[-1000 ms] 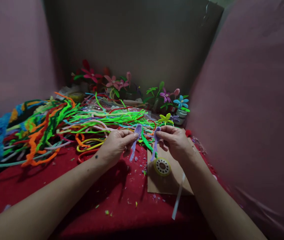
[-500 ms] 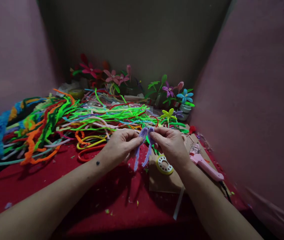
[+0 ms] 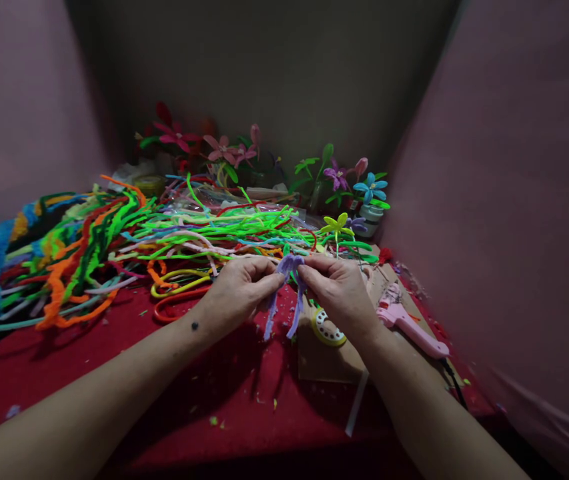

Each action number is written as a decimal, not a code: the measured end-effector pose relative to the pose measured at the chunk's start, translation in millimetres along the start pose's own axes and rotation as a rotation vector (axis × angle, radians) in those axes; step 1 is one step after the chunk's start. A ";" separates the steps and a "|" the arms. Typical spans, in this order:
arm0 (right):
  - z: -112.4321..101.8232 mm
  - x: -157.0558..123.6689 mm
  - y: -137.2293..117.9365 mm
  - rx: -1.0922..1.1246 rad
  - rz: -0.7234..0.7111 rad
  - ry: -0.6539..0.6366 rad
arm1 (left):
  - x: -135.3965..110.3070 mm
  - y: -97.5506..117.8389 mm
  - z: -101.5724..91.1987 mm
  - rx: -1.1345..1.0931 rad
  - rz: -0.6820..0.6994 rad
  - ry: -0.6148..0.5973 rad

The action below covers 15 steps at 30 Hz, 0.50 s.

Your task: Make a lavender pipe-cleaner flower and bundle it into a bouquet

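Observation:
A light purple pipe cleaner (image 3: 296, 313), bent into loops at the top with two ends hanging down, is held up above the red cloth. My left hand (image 3: 247, 283) pinches its left side between thumb and index finger. On the other side, my right hand (image 3: 337, 287) pinches the right loop the same way. The fingertips are close together, and the loops meet between them. Whether it is one piece or two I cannot tell. Below and beyond my right hand lies a yellow and white disc (image 3: 325, 328) with holes round its ring, on a cardboard sheet (image 3: 329, 365).
A pink glue gun (image 3: 414, 330) with a black cord rests on the cardboard at right. Green pipe cleaners (image 3: 254, 223) and other colours are heaped behind and left. Scissors with yellow and red handles (image 3: 181, 310) lie by my left hand. Pipe-cleaner flowers (image 3: 337, 177) stand at the back.
The two purple loops have come together at the top, and their hanging ends have spread slightly apart. Both hands keep their pinch. The whole view has shifted a little.

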State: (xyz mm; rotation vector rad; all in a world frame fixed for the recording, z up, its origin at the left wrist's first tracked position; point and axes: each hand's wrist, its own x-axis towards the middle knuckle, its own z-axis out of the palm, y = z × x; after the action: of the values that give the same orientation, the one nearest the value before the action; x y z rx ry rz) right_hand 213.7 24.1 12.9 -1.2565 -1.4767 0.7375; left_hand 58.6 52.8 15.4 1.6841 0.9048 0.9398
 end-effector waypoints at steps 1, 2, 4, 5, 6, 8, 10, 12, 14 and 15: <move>0.2 -0.1 0.5 -0.006 -0.002 0.006 | 0.1 -0.9 -0.1 0.018 0.009 0.002; 0.4 -0.2 1.0 -0.012 -0.003 0.013 | 0.1 -1.8 -0.1 0.038 0.016 0.005; 0.9 -0.4 1.8 -0.014 -0.005 0.019 | -0.2 -3.6 0.0 0.075 0.023 0.012; 1.1 -0.6 2.0 -0.013 -0.005 0.019 | -0.4 -4.3 0.0 0.089 0.026 0.015; 1.3 -0.8 2.1 -0.011 -0.002 0.018 | -0.6 -4.9 0.0 0.101 0.030 0.020; 1.6 -1.3 2.3 -0.010 0.003 0.018 | -0.9 -5.5 0.0 0.122 0.039 0.025; 1.9 -1.6 2.8 -0.007 0.010 0.017 | -1.2 -5.5 -0.2 0.142 0.050 0.025; 2.5 -1.6 4.3 0.007 0.009 0.015 | -1.4 -5.4 -0.1 0.157 0.060 0.025; 3.3 -1.4 6.2 0.016 0.007 0.020 | -1.4 -5.2 0.1 0.161 0.068 0.029; 3.7 -1.3 7.1 0.016 0.005 0.027 | -1.3 -5.2 0.3 0.159 0.068 0.031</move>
State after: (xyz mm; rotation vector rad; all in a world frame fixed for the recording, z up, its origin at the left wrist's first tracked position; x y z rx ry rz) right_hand 212.5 25.4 5.0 -1.2538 -1.4441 0.7311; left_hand 57.5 52.8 10.1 1.8497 0.9700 0.9632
